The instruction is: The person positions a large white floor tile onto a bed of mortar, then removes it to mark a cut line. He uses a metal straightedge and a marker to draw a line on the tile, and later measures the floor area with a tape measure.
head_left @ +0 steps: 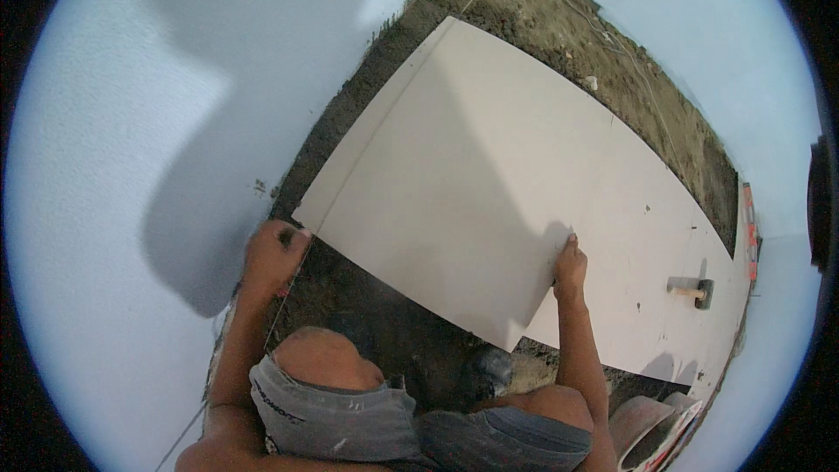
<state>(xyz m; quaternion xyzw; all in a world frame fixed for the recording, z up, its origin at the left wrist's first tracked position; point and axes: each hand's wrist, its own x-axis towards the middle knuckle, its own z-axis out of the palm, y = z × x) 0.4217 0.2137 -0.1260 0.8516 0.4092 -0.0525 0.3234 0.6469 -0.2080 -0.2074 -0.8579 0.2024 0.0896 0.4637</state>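
Note:
A large pale floor tile [419, 175] lies in front of me, with its near right corner pointing toward my knees. My left hand [273, 255] is closed at the near left corner of this tile, against the wall, with the fingertips partly hidden. My right hand [570, 273] grips the tile's right edge, beside the neighbouring pale tiles [629, 315]. A thin string [293, 284] passes close by my left hand and runs on across the tile's left side toward the far corner.
White walls [114, 210] rise at left and right. Dark wet mortar [350, 297] lies before my knees, with rough soil [647, 105] beyond the tiles. A rubber mallet [702, 294] rests on the right-hand tiles. A bucket [634, 424] stands lower right; a red level [750, 232] leans by the right wall.

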